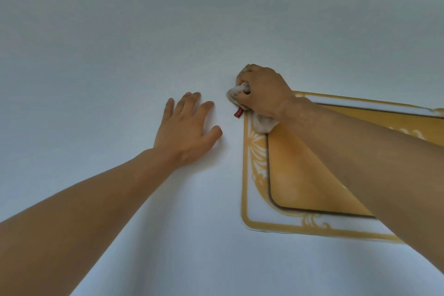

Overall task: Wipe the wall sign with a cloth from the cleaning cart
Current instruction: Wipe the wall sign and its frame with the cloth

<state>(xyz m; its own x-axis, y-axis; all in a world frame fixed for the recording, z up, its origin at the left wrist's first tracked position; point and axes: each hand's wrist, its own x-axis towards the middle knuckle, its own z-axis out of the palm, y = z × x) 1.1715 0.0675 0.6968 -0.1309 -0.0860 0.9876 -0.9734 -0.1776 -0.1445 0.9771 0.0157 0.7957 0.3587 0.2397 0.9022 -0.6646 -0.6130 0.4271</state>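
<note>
Both bare forearms reach up and away from me toward a plain pale wall (120, 31), the left one entering from the lower left and the right one crossing in from the right edge. My left hand (186, 127) lies open and flat against the wall, fingers spread and pointing upward, thumb angled out to the right, just beside the sign but not touching it. My right hand (262, 91) is closed in a fist around a crumpled off-white cloth (262, 125) with a small red tag (238, 112), pressing it onto the upper left corner of the rectangular wall sign (300, 175), which has an orange centre panel, a white margin with orange floral scrollwork and a thin orange border. Part of the cloth bulges out past the sign's corner onto the wall. My right forearm covers much of the sign's right half.
</note>
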